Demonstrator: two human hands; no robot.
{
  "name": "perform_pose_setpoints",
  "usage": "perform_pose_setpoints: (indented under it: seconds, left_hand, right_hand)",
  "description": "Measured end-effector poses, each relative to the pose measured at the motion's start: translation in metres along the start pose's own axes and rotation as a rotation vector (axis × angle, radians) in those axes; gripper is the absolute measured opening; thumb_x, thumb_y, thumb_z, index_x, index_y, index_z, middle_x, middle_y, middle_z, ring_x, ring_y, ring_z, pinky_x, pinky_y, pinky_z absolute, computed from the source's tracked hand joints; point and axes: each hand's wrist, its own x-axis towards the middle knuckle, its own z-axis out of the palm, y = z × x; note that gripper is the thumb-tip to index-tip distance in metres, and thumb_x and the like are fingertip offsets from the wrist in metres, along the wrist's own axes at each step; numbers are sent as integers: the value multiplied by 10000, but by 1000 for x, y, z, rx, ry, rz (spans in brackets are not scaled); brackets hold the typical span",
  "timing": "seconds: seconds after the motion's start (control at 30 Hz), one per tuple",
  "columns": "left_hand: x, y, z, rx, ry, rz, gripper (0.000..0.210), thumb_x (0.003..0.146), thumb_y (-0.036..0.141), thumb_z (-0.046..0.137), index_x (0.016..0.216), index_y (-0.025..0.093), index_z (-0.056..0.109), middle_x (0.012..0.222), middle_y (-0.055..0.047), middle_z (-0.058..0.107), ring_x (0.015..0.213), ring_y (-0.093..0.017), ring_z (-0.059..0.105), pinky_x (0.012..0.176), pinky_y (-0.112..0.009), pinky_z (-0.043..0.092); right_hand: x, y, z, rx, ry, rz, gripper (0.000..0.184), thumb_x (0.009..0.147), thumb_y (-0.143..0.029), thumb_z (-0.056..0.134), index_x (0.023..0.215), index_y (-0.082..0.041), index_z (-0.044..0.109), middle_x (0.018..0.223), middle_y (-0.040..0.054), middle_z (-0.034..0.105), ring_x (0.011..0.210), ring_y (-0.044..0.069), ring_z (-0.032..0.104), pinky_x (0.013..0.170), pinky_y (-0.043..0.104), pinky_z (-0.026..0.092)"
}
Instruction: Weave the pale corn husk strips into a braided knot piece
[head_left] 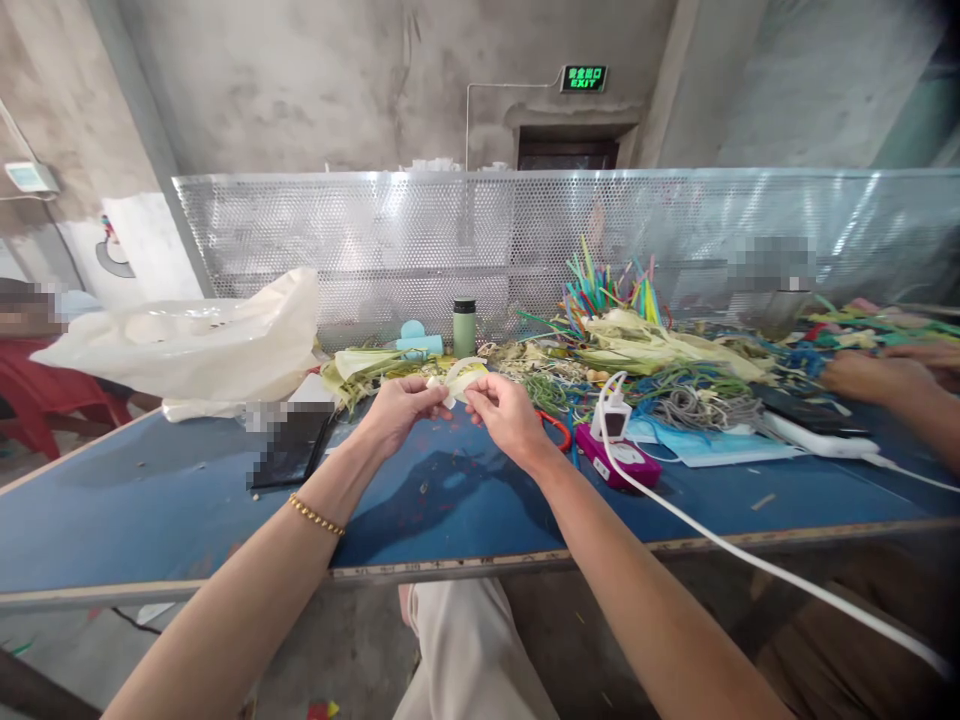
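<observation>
Both hands are raised over the near middle of the blue table and meet at a pale yellow-green strip [466, 372] that looks like corn husk. One end of it is pinched between the thumb and fingers of my left hand [405, 408], where a small whitish bit also shows. My right hand [504, 412] grips the other side with closed fingertips. The strip arches up between the two hands. Behind my left hand lies a heap of similar pale husk strips [360, 372]. A green bottle with a black lid [464, 328] stands just beyond the hands.
A white plastic bag [202, 335] and a dark flat device [291, 448] lie left. To the right are a magenta box [619, 462] with a white cable, a blue mask [712, 448], cords and colourful sticks [604, 295]. Another person's hands [877, 380] work far right. A perforated metal screen [390, 240] stands behind.
</observation>
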Motion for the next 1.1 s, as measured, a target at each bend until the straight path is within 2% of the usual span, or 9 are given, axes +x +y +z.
perform_pose_setpoints:
  seconds: [0.17,0.3,0.5,0.6,0.83,0.97,1.1]
  left_hand:
    - [0,1,0,-64,35,-32,269,595,313,838,692,111,689,596,-30,651,613,-179,665,598,-280,414]
    - [-1,4,1,-90,68,-57,267,574,284,845,680,103,679,576,-24,634,580,-164,653,563,-263,395]
    - [-1,6,2,-87,97,-58,226,587,255,829,654,104,675,555,-11,608,515,-120,592,564,-263,415]
    - [-1,7,2,-117,82,-48,221,583,248,831,643,104,675,571,-9,607,507,-106,572,591,-275,445]
    - [-1,9,1,-189,28,-49,217,600,240,833,670,93,689,596,-10,605,510,-89,555,603,-272,469]
    - [-3,11,3,-187,14,-72,211,592,221,835,652,89,681,533,6,564,492,-89,535,585,-270,467]
    - [-3,9,4,-123,32,-46,205,599,230,824,623,100,667,519,5,565,485,-99,544,586,-279,466]
  right_hand:
    - [-1,1,2,29,38,-47,160,786,-255,605,916,-186,542,721,16,647,590,142,606,559,260,478]
    - [-4,-5,1,1,40,-114,126,817,-277,593,906,-193,562,738,18,647,672,159,644,608,267,490]
    - [-6,-19,-6,284,-31,-34,373,917,-495,463,950,-166,635,744,57,697,593,142,617,553,264,467]
    - [-5,-17,-8,368,-62,14,333,881,-468,532,991,-168,629,736,48,703,574,137,610,545,262,467]
    - [-4,-14,-8,224,-98,-89,270,780,-336,685,1006,-189,693,836,34,706,629,132,613,588,267,494]
    - [-4,-12,-7,62,4,-193,202,830,-344,656,946,-200,737,800,37,694,616,144,600,599,285,488]
    - [-4,-11,-6,-193,107,-397,154,865,-318,628,881,-227,751,836,54,661,761,177,604,710,306,480]
